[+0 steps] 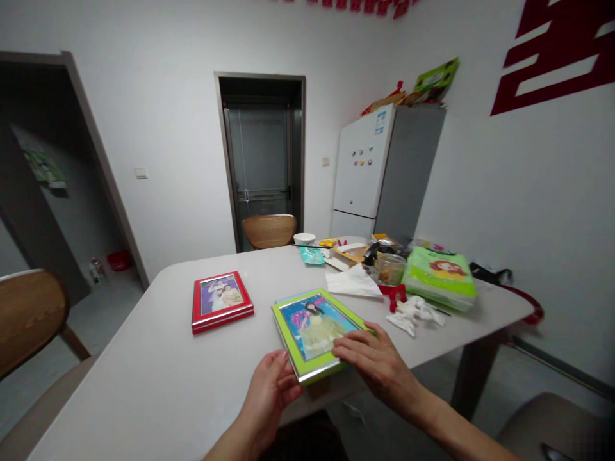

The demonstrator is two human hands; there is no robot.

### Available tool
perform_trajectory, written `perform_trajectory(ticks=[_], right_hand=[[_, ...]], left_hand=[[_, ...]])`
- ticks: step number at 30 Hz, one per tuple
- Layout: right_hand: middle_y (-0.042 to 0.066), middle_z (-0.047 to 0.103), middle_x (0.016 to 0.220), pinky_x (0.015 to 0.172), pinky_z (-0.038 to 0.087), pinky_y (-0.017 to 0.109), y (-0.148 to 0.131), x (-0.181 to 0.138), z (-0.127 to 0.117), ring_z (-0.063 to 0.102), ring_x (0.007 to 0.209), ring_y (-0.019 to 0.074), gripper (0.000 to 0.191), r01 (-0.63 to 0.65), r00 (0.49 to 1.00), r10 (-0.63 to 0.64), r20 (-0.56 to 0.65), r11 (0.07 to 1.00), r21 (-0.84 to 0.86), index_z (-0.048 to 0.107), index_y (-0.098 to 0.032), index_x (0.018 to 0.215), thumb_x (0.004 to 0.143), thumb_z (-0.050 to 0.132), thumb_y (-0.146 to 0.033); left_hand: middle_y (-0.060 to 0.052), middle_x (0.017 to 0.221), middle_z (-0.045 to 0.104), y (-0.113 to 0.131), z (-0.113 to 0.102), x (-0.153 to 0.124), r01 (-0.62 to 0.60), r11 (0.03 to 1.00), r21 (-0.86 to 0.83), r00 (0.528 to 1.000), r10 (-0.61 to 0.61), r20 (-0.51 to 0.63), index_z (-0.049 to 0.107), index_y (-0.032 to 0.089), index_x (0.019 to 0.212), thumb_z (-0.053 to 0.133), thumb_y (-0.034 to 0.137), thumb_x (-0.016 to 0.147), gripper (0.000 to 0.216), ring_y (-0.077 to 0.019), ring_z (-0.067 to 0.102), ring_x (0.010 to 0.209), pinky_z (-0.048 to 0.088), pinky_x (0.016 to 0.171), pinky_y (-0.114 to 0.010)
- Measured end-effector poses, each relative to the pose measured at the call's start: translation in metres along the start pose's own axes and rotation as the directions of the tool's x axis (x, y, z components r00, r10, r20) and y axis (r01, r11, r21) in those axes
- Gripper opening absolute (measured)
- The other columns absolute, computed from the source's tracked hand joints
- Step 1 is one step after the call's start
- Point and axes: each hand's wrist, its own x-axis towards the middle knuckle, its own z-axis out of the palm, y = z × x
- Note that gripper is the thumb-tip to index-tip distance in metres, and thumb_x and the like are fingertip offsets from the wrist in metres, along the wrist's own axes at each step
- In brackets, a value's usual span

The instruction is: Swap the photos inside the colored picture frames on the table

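A picture frame [300, 368] with a lime-green border and silver edging is at the table's near edge. Behind its glass is a photo [317, 326] of a person in a pale yellow dress. Curled against the frame's near left corner, my left hand [269, 390] grips it, some fingers hidden below the edge. My right hand [379, 362] lies over the right side, its fingers across the border and part of the glass, covering that corner. Further left, a red picture frame [223, 301] with a photo lies flat on the table, apart from both hands.
On the white table [192, 390] to the right are crumpled tissues [416, 314], a white paper sheet [353, 282], a clear tub [390, 269] and a green tissue pack [439, 275]. Chairs stand at the left [31, 320] and far side [269, 230]. A fridge [365, 166] stands behind.
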Motion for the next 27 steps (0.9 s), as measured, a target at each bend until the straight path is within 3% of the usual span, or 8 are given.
perform_trajectory(ticks=[4, 7, 11, 13, 15, 17, 19, 27], right_hand=[[0.001, 0.063, 0.101, 0.09, 0.023, 0.041, 0.024, -0.004, 0.015, 0.051, 0.097, 0.0166, 0.035, -0.066, 0.996, 0.068, -0.056, 0.997, 0.031, 0.053, -0.031, 0.105, 0.077, 0.043, -0.012], [0.004, 0.061, 0.104, 0.087, 0.027, 0.042, 0.033, -0.011, 0.026, 0.049, 0.099, 0.019, 0.042, -0.13, 0.991, 0.132, -0.037, 0.99, 0.048, 0.053, -0.026, 0.106, 0.07, 0.043, -0.007], [0.008, 0.055, 0.11, 0.085, 0.031, 0.04, 0.026, -0.024, 0.033, 0.045, 0.101, 0.0205, 0.046, -0.17, 0.985, 0.168, 0.023, 0.982, 0.081, 0.049, -0.022, 0.111, 0.065, 0.05, -0.016], [0.008, 0.052, 0.111, 0.086, 0.029, 0.042, 0.02, -0.025, 0.036, 0.043, 0.102, 0.0221, 0.047, -0.195, 0.981, 0.194, 0.024, 0.978, 0.072, 0.049, -0.022, 0.111, 0.065, 0.055, -0.028], [0.008, 0.053, 0.111, 0.087, 0.026, 0.043, 0.018, -0.022, 0.04, 0.042, 0.102, 0.0227, 0.043, -0.211, 0.977, 0.21, 0.019, 0.976, 0.061, 0.051, -0.024, 0.109, 0.068, 0.055, -0.036], [0.007, 0.053, 0.111, 0.087, 0.024, 0.042, 0.022, -0.016, 0.048, 0.041, 0.103, 0.0219, 0.042, -0.256, 0.967, 0.255, 0.021, 0.965, 0.053, 0.051, -0.024, 0.11, 0.07, 0.054, -0.038], [0.005, 0.053, 0.111, 0.087, 0.025, 0.04, 0.031, -0.007, 0.057, 0.042, 0.102, 0.0206, 0.042, -0.283, 0.959, 0.282, 0.031, 0.958, 0.05, 0.051, -0.025, 0.109, 0.069, 0.055, -0.039], [0.004, 0.055, 0.108, 0.085, 0.026, 0.038, 0.059, 0.033, 0.086, 0.043, 0.1, 0.0199, 0.039, -0.289, 0.957, 0.287, 0.036, 0.956, 0.055, 0.054, -0.025, 0.105, 0.069, 0.055, -0.039]], left_hand=[[-0.001, 0.068, 0.059, -0.006, 0.016, 0.025, -0.101, 0.971, 0.217, 0.992, 0.115, -0.055, 0.035, 0.012, 0.108, 0.058, 0.021, 0.067, 0.048, -0.0152, 0.061, 0.061, 0.047, 0.056, -0.025], [0.0, 0.064, 0.057, -0.01, 0.016, 0.039, -0.145, 0.913, 0.382, 0.985, 0.171, -0.035, 0.041, 0.01, 0.105, 0.063, 0.018, 0.059, 0.051, -0.016, 0.058, 0.056, 0.046, 0.054, -0.026], [-0.008, 0.094, 0.055, -0.019, 0.008, 0.043, -0.199, 0.818, 0.54, 0.969, 0.246, -0.014, 0.045, 0.013, 0.105, 0.066, 0.015, 0.054, 0.055, -0.0223, 0.055, 0.084, 0.043, 0.074, -0.033], [-0.01, 0.112, 0.048, -0.025, 0.005, 0.045, -0.322, 0.644, 0.694, 0.926, 0.366, 0.09, 0.041, 0.016, 0.111, 0.066, 0.014, 0.054, 0.062, -0.0248, 0.046, 0.103, 0.035, 0.088, -0.036], [-0.01, 0.12, 0.041, -0.03, 0.005, 0.049, -0.432, 0.359, 0.828, 0.856, 0.452, 0.251, 0.039, 0.016, 0.115, 0.063, 0.013, 0.057, 0.063, -0.0255, 0.036, 0.114, 0.028, 0.095, -0.038], [-0.012, 0.123, 0.039, -0.032, 0.005, 0.058, -0.446, 0.088, 0.891, 0.81, 0.463, 0.36, 0.039, 0.015, 0.115, 0.059, 0.013, 0.063, 0.057, -0.0253, 0.033, 0.117, 0.029, 0.096, -0.038], [-0.012, 0.123, 0.039, -0.032, 0.005, 0.071, -0.407, -0.078, 0.91, 0.798, 0.455, 0.395, 0.039, 0.015, 0.115, 0.053, 0.013, 0.068, 0.049, -0.0248, 0.036, 0.115, 0.033, 0.093, -0.037], [-0.011, 0.111, 0.052, 0.008, -0.01, 0.105, -0.338, -0.168, 0.926, 0.804, 0.46, 0.377, 0.039, 0.013, 0.113, 0.049, 0.029, 0.072, 0.046, -0.0251, 0.051, 0.099, 0.043, 0.079, -0.033]])
